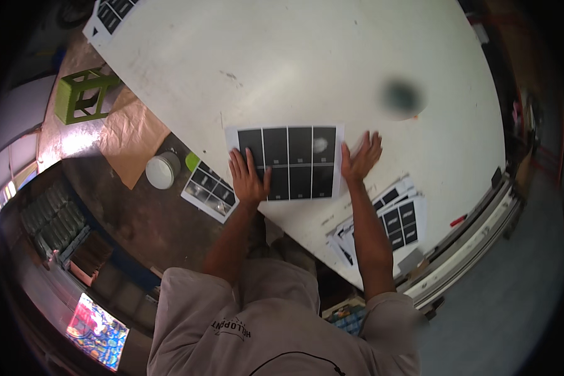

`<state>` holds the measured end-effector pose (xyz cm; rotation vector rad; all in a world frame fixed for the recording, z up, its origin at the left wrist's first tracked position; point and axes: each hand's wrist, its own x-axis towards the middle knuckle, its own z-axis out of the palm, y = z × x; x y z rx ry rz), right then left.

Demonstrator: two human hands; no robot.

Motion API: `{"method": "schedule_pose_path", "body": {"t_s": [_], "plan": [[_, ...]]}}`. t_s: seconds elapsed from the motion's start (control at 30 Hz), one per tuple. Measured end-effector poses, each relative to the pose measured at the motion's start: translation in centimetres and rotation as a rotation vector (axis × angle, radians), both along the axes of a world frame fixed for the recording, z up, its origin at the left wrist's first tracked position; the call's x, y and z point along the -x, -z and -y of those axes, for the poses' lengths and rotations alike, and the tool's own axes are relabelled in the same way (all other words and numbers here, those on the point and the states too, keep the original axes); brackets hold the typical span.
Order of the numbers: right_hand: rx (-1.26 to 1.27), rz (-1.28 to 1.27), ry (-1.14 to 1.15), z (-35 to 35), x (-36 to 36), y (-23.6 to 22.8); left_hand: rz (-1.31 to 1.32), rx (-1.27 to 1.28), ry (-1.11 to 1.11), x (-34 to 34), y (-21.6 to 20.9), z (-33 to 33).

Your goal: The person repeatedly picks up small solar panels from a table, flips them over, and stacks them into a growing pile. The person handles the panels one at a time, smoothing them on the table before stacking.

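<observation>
A white sheet printed with a grid of black panels [299, 145] lies flat near the front edge of the white table [282, 69]. My left hand [249, 180] rests open on its left part, fingers apart, covering some of the lower-left panels. Beside its right edge is my right hand [361, 160], open, with the thumb side at or close to the paper's edge. Whether that thumb touches the sheet I cannot tell. Neither hand grips anything.
To the right, partly behind my right forearm, lies an untidy pile of similar printed sheets [402, 224]. Another printed sheet [197, 199] is at left. A red object [458, 220] lies near a metal rail [470, 241]. On the left floor stand a white bucket [162, 172] and a green stool [75, 100].
</observation>
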<state>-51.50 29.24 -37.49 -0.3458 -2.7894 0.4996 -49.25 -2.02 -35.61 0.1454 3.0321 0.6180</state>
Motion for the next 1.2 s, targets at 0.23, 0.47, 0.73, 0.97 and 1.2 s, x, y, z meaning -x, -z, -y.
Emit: {"method": "schedule_pose_path", "body": {"t_s": [0.23, 0.47, 0.73, 0.97, 1.2], "plan": [[0.298, -0.029, 0.010, 8.4, -1.2, 0.6, -0.038, -0.010, 0.023, -0.1, 0.2, 0.2], [-0.018, 0.345, -0.692, 13.4, -3.8, -0.9, -0.101, -0.133, -0.006, -0.6, 1.2, 0.5], [0.087, 0.120, -0.089, 5.4, -3.0, 1.3, -0.122, -0.069, 0.017, -1.0, 1.4, 0.4], [-0.031, 0.281, -0.788, 7.5, -2.3, -0.5, -0.121, -0.006, 0.043, -0.9, 1.5, 0.4], [0.014, 0.059, -0.140, 6.5, 1.6, 0.9, -0.112, 0.028, 0.021, -1.2, 1.1, 0.2]]}}
